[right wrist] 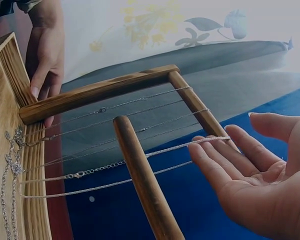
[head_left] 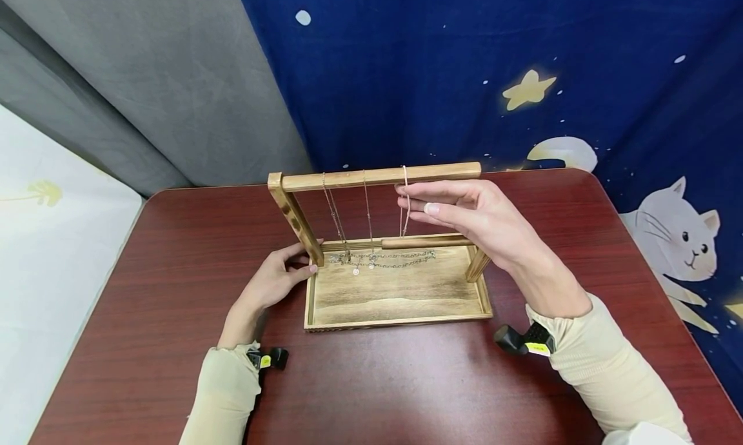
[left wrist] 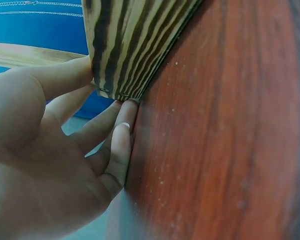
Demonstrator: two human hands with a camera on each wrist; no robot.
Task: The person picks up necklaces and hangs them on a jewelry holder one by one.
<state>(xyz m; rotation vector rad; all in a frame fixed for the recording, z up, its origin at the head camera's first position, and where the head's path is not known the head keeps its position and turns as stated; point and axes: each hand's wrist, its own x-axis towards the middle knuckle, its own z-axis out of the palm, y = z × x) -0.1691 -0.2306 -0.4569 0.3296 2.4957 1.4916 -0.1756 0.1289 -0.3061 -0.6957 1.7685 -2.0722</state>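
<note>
A wooden jewelry stand has a top bar (head_left: 371,177), a lower half-width bar (head_left: 426,241) and a shallow tray base (head_left: 395,303). At the tray's back left corner, my left hand (head_left: 275,280) grips the wood, thumb in front and fingers behind. My right hand (head_left: 484,219) is raised at the top bar's right half, its fingers extended and touching a light silver necklace (right wrist: 177,146) looped over that bar. Two more thin necklaces hang further left, one near the left post (head_left: 332,203) and one mid-bar (head_left: 367,203).
A chain necklace (head_left: 406,265) lies along the back of the tray, with small pendants (head_left: 356,272) near its left part. The stand sits on a dark red table (head_left: 371,380). Behind it hang a grey curtain (head_left: 145,64) and a blue patterned one (head_left: 406,77).
</note>
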